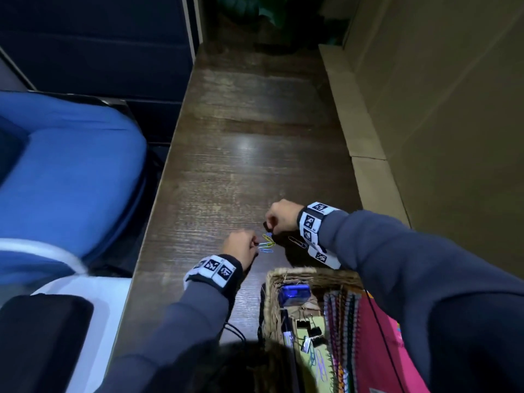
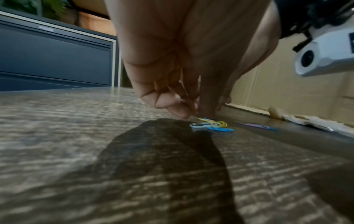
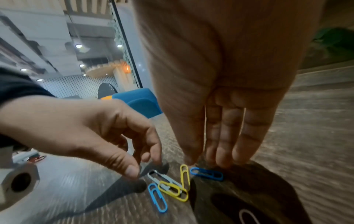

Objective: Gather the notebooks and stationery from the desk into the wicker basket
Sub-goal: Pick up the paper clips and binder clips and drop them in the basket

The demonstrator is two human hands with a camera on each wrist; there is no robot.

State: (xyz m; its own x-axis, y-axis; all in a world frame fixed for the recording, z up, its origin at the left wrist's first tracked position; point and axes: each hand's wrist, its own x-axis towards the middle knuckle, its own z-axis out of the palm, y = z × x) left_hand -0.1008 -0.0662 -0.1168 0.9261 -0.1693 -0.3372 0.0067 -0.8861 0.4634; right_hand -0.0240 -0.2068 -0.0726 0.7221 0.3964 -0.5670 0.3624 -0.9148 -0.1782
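Note:
A small heap of blue, yellow and white paper clips lies on the dark wooden desk. My left hand hovers at the heap's left, fingers curled, thumb and forefinger just above the white clip. In the left wrist view a thin wire like a paper clip shows among the curled fingers. My right hand points straight fingers down and touches the desk by a blue clip. The wicker basket stands just in front.
Another long clip lies right of the heap. The basket holds spiral notebooks, a pink notebook, binder clips and a blue stapler. Cardboard lines the desk's right edge; a blue chair stands left.

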